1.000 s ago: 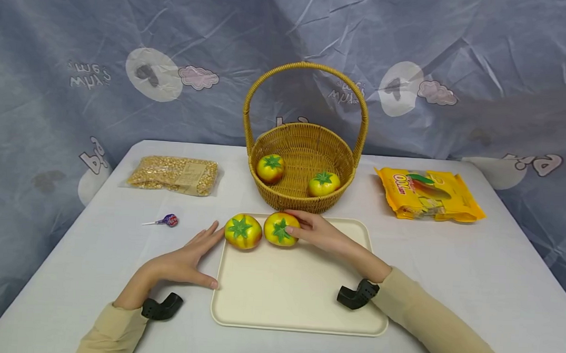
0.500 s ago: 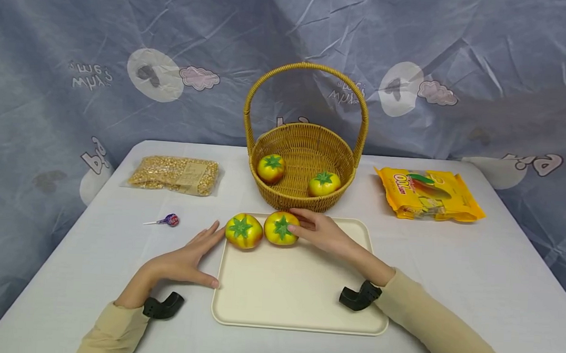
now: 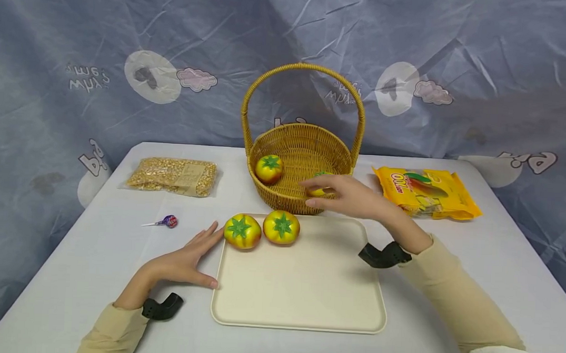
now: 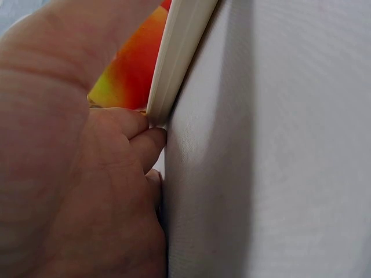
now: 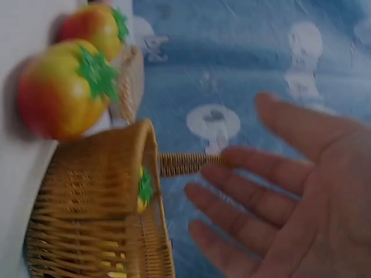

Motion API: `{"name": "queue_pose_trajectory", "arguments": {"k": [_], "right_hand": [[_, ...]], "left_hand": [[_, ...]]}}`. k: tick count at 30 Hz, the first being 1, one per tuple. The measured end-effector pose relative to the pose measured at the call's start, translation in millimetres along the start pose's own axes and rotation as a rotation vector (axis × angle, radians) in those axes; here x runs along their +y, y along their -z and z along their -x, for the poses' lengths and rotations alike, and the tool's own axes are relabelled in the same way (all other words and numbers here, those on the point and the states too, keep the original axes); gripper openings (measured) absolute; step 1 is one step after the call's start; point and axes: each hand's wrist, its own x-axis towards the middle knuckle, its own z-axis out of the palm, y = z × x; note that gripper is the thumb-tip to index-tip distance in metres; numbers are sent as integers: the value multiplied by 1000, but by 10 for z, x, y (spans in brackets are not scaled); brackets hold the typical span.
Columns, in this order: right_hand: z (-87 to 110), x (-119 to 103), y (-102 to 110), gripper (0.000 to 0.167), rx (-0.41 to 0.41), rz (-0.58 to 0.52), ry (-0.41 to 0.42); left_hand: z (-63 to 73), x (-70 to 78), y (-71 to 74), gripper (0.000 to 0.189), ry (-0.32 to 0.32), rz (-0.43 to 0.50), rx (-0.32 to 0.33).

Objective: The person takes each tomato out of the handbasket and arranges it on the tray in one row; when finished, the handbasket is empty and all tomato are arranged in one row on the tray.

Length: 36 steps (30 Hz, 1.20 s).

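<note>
Two yellow-red fake fruits with green star-shaped leaf caps stand side by side on the cream tray (image 3: 302,288), the left fruit (image 3: 242,231) near its corner and the right fruit (image 3: 281,227) beside it. My left hand (image 3: 184,261) rests spread along the tray's left edge, its thumb and fingertips at the rim. Over the front right rim of the wicker basket (image 3: 286,200), my right hand (image 3: 348,197) hovers with fingers extended and nothing held. It partly hides one fruit (image 3: 318,191) inside the basket; another fruit (image 3: 269,169) lies at the basket's left side.
At the back left lies a clear bag of yellow kernels (image 3: 173,176), with a lollipop (image 3: 169,221) in front of it. A yellow mango-printed packet (image 3: 426,193) is at the back right. The basket's tall handle (image 3: 303,67) arches upward before a grey-blue curtain (image 3: 251,27).
My right hand has let go of the right fruit on the tray and moved up and right to the basket's rim. The left hand stays in place.
</note>
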Motion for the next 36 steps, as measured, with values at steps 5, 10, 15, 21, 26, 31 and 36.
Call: {"name": "queue_pose_trajectory", "arguments": {"k": [5,10,15,21,26,31,36], "right_hand": [[-171,279,182,45,67,-247,13],[-277,575,244,49,193,-343,-132],[-322,785,273,55,206,-390,-291],[-346,827,294,59,152,-387,-320],[-382,837,298,60,98,-367,-324],[-400,833,289,65,52,-322,-326],[-417,818,280,68,6,-212,-317]], "left_hand": [[-4,-20,-7,115,-10,3,4],[-8,-13,-9,116,-9,-6,4],[-13,-10,-16,116,-6,-1,0],[-5,-15,-17,114,-13,7,5],[0,-6,-7,114,-19,3,7],[1,-4,-9,114,-14,6,7],[1,-3,-15,115,-24,5,11]]}}
